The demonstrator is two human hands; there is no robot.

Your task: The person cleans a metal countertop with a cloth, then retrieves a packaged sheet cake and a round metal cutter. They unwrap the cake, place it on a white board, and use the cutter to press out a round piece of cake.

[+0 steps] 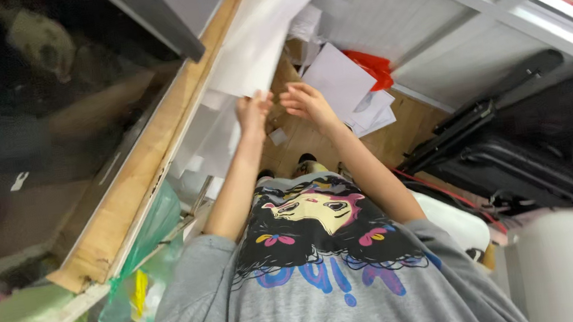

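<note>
A stack of white paper sheets (253,37) is seen lying along the edge of a long pale wooden shelf board (142,171), which is taken here as the landmark. The left hand (253,111) is raised to the lower end of that stack, just beside the board's edge, and its fingers are closed on the bottom corner of the sheets, so the paper is pinched in a grasp. The right hand (307,100) is held just beside the left one, farther out from the board; its fingers are spread and loosely curled, nothing is gripped in it, and whether its fingertips touch the paper cannot be told.

Beyond the hands, away from the board, a wooden floor (313,139) is seen, on which loose white sheets (346,84) are scattered, with a crumpled red plastic bag (373,69) lying against a white panelled wall (394,31). A small scrap of white paper (278,137) lies on the floor below the hands. A translucent green plastic bag (146,262) hangs under the near end of the board. A dark glass pane (26,120) runs along the board's other side. Well apart from the board, a black folded frame (511,148) rests at the wall. A grey printed sweatshirt (322,273) is worn by the person.
</note>
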